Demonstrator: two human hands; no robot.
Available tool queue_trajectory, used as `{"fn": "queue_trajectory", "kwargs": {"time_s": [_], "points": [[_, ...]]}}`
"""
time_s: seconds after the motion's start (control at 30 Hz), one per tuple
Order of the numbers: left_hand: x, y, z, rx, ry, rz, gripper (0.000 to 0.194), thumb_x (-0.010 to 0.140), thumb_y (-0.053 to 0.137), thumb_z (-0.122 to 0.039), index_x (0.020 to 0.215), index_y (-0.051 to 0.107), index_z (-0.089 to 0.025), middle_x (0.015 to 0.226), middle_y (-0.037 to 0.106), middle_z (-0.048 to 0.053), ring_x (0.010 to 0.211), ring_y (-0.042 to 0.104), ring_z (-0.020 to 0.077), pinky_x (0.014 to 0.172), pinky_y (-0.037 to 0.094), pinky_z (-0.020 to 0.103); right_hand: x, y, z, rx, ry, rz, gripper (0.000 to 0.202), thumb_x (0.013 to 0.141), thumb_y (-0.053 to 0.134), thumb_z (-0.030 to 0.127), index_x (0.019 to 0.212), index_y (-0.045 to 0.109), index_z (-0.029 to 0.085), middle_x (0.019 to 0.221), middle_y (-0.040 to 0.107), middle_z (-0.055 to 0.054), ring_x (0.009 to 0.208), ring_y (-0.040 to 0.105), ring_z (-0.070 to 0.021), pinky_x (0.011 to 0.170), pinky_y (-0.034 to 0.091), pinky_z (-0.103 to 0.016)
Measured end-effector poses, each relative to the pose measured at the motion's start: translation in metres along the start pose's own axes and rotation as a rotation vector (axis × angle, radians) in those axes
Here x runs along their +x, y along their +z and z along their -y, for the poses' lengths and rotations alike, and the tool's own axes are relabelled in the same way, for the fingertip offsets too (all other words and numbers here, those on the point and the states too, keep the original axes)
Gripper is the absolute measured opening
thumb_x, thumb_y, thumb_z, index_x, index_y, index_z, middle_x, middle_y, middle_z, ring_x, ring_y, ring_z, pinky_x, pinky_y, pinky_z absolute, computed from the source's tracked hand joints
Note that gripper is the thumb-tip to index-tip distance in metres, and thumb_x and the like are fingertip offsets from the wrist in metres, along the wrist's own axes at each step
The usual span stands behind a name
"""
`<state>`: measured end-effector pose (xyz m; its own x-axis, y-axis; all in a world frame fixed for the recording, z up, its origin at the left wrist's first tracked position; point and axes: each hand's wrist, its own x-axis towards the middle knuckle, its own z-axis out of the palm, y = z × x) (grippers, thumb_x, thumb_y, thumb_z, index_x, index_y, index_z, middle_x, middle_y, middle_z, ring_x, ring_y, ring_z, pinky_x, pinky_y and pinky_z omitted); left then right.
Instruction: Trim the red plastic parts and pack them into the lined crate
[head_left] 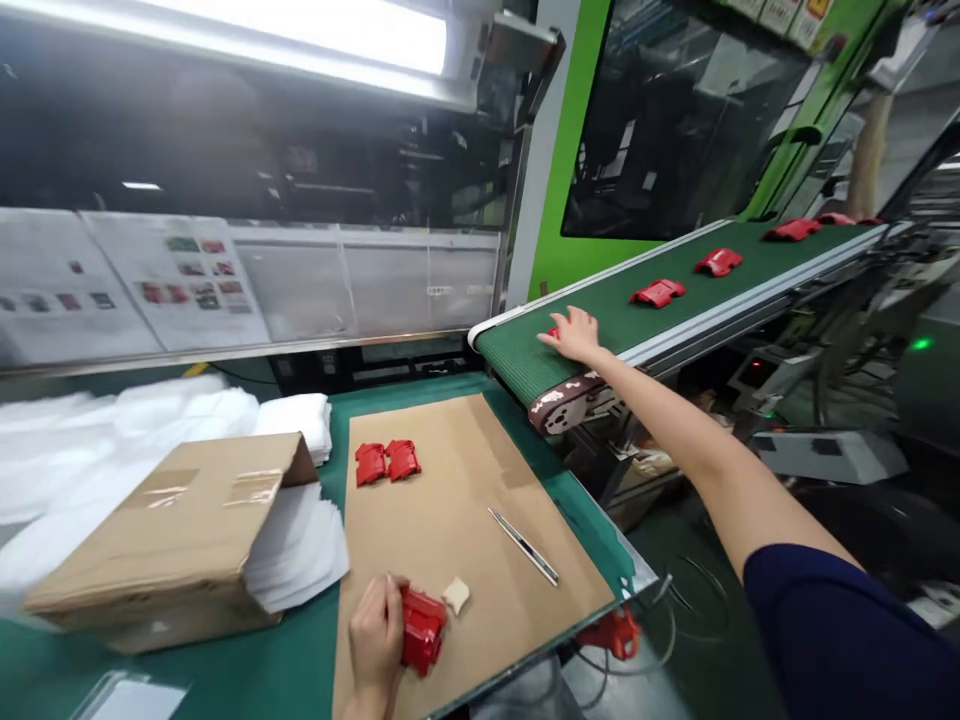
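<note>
Near the front edge of the brown board (457, 450), my left hand (377, 630) is closed on a red plastic part (423, 630). Beside that part lies a small cream-coloured piece (456, 595). My right hand (576, 334) reaches over the lower end of the green conveyor belt (517, 350), its fingers spread over another red part (553, 333) that they mostly hide; whether they grip it is unclear. Two red parts (403, 459) sit side by side on the board's far left. A cutter knife (525, 547) lies on the board's right side.
More red parts (658, 293) lie farther up the sloping belt. A cardboard box (172, 530) with white sheets (300, 550) stands at left, white bags (112, 440) behind it. A red part (611, 633) shows below the table's right edge. A lit lamp hangs overhead.
</note>
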<state>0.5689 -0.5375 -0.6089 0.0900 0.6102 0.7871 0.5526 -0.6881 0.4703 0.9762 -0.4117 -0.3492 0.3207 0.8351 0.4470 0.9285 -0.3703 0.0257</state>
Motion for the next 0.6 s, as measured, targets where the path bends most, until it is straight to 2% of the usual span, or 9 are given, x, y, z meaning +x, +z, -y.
{"fn": "queue_trajectory", "kwargs": {"time_s": [0.1, 0.17, 0.27, 0.37, 0.43, 0.5, 0.6], "points": [[-0.002, 0.000, -0.002, 0.008, -0.024, -0.022, 0.035, 0.096, 0.039, -0.021, 0.067, 0.059, -0.022, 0.057, 0.063, -0.003, 0.051, 0.062, 0.0124, 0.052, 0.046, 0.022, 0.015, 0.004, -0.024, 0.042, 0.191, 0.004, 0.054, 0.102, 0.025, 0.033, 0.131, 0.054, -0.002, 0.132, 0.048, -0.033, 0.124, 0.043, -0.0397, 0.095, 0.034, -0.052], [-0.002, 0.000, -0.003, 0.008, -0.057, -0.010, 0.037, 0.096, 0.038, -0.023, 0.065, 0.059, -0.022, 0.056, 0.063, -0.002, 0.051, 0.063, 0.0131, 0.051, 0.046, 0.022, 0.021, 0.005, -0.034, 0.062, 0.245, 0.013, 0.054, 0.101, 0.024, 0.030, 0.123, 0.060, -0.005, 0.129, 0.050, -0.035, 0.124, 0.042, -0.0404, 0.095, 0.032, -0.053], [-0.004, 0.001, -0.002, 0.002, -0.103, 0.011, 0.039, 0.097, 0.037, -0.026, 0.064, 0.059, -0.022, 0.056, 0.063, -0.001, 0.051, 0.063, 0.0141, 0.052, 0.047, 0.023, 0.030, 0.003, -0.043, 0.098, 0.223, 0.063, 0.052, 0.100, 0.036, 0.037, 0.114, 0.066, -0.002, 0.130, 0.051, -0.033, 0.125, 0.041, -0.0398, 0.096, 0.031, -0.051], [-0.006, 0.002, 0.000, -0.001, -0.138, 0.031, 0.039, 0.097, 0.037, -0.028, 0.066, 0.060, -0.022, 0.058, 0.064, 0.000, 0.054, 0.063, 0.0149, 0.055, 0.048, 0.024, 0.034, -0.001, -0.042, 0.171, 0.169, 0.170, 0.051, 0.096, 0.044, 0.046, 0.095, 0.073, 0.004, 0.107, 0.065, -0.026, 0.103, 0.058, -0.0332, 0.085, 0.039, -0.040], [-0.007, 0.002, 0.003, -0.006, -0.136, 0.046, 0.038, 0.097, 0.038, -0.028, 0.067, 0.061, -0.022, 0.060, 0.065, 0.000, 0.056, 0.064, 0.0149, 0.056, 0.048, 0.024, 0.029, -0.002, -0.033, 0.231, 0.121, 0.191, 0.050, 0.097, 0.043, 0.046, 0.085, 0.072, 0.008, 0.091, 0.069, -0.020, 0.084, 0.062, -0.0262, 0.073, 0.039, -0.032], [-0.006, 0.002, 0.006, -0.010, -0.118, 0.060, 0.037, 0.096, 0.038, -0.027, 0.068, 0.062, -0.022, 0.060, 0.065, 0.000, 0.056, 0.064, 0.0146, 0.056, 0.048, 0.024, 0.017, 0.001, -0.015, 0.293, 0.046, 0.175, 0.051, 0.098, 0.038, 0.046, 0.081, 0.070, 0.011, 0.083, 0.068, -0.014, 0.073, 0.060, -0.0209, 0.063, 0.035, -0.028], [-0.005, 0.003, 0.006, -0.004, -0.097, 0.059, 0.037, 0.096, 0.038, -0.028, 0.068, 0.061, -0.022, 0.059, 0.065, 0.000, 0.055, 0.063, 0.0144, 0.055, 0.047, 0.025, -0.022, 0.020, 0.034, 0.389, -0.120, 0.175, 0.055, 0.099, 0.032, 0.050, 0.076, 0.067, 0.013, 0.075, 0.066, -0.008, 0.064, 0.054, -0.0160, 0.057, 0.029, -0.027]]}}
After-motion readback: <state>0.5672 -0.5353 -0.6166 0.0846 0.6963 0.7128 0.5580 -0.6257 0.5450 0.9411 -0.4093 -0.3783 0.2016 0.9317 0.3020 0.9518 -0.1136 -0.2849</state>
